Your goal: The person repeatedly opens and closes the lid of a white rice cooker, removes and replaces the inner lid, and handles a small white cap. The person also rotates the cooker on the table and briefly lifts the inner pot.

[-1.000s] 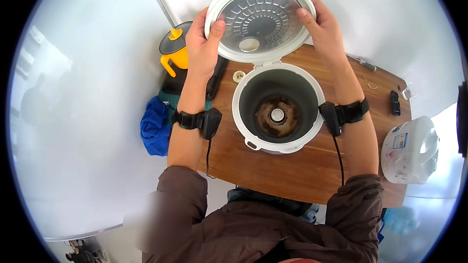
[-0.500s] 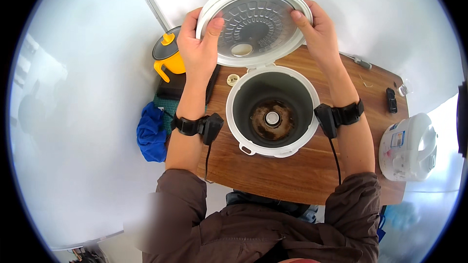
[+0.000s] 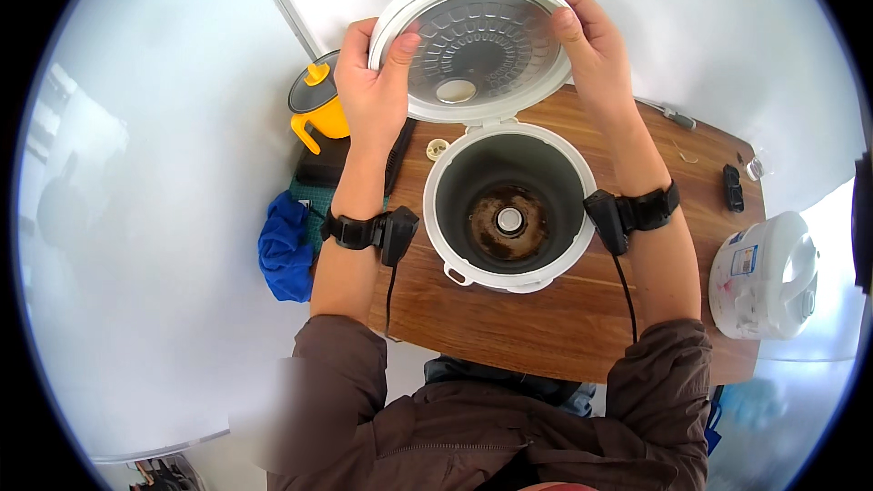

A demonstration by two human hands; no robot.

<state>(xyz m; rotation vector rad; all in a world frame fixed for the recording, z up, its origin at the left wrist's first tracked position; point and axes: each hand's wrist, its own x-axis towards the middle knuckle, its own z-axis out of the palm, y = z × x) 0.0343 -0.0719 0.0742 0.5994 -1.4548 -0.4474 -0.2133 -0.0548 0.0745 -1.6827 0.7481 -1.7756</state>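
A white rice cooker [image 3: 435, 250] stands on the wooden table, its grey inside bare down to a brown-stained bottom with a round metal knob. Its lid [image 3: 477, 50] is raised at the far side, the embossed metal underside facing me, with an oval opening near the hinge. My left hand [image 3: 375, 82] grips the lid's left rim, thumb on the inner face. On the right rim is my right hand [image 3: 596, 50], fingers behind the edge and thumb in front. Each wrist wears a black strap with a box and a cable.
A yellow pot with a grey lid [image 3: 323, 114] and a blue cloth [image 3: 285, 245] lie at the left. A small round cream part [image 3: 437, 149] is beside the cooker. Another white appliance [image 3: 764, 275] stands at the right, near a black object [image 3: 733, 188]. White walls enclose the table [image 3: 509, 332].
My right hand has shifted slightly up along the lid's rim, its fingers now higher behind the edge. The left hand keeps its hold, and the lid stays raised.
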